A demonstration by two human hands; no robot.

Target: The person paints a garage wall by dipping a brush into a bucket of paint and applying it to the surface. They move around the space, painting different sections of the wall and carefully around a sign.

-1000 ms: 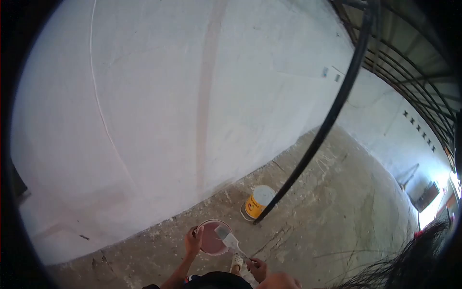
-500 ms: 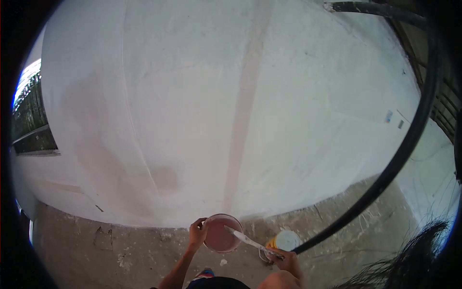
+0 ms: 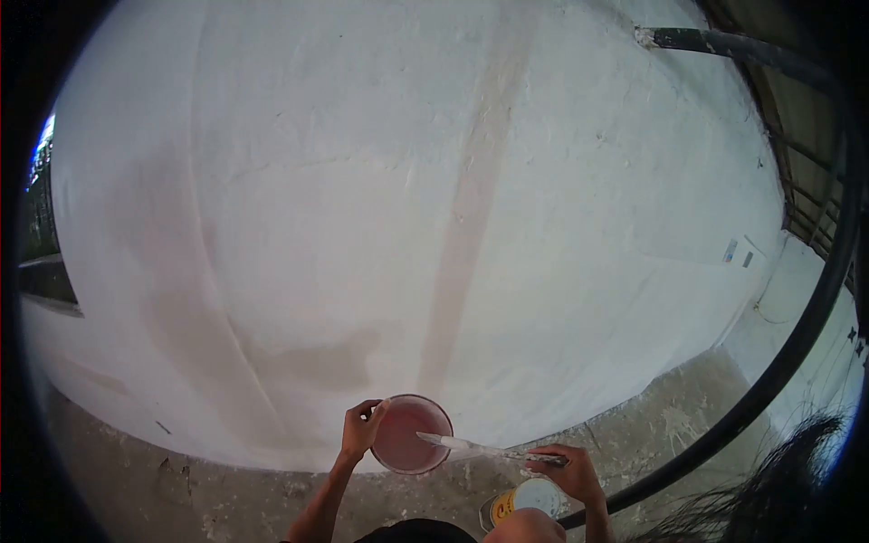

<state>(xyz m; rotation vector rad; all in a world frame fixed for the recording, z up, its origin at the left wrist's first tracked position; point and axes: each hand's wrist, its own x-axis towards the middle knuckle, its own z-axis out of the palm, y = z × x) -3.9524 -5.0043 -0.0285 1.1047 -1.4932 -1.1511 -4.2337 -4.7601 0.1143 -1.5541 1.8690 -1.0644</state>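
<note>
Since this looked like the loading-up step, I had my left hand point(image 3: 359, 431) pinching the left rim of the bowl point(image 3: 440, 416) and my right hand point(image 3: 572, 471) gripping the long tool point(image 3: 484, 449) right of it, tip across its mouth; next move probably called for a steady bowl. Couldn't tell what the pinkish bowl held, or the bucket point(image 3: 509, 503) to its lower right.

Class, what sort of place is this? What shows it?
Probably a building's interior being painted: a patchy white wall, a grey-brown concrete floor, and a long whitish paintbrush at a round reddish bucket.
</note>
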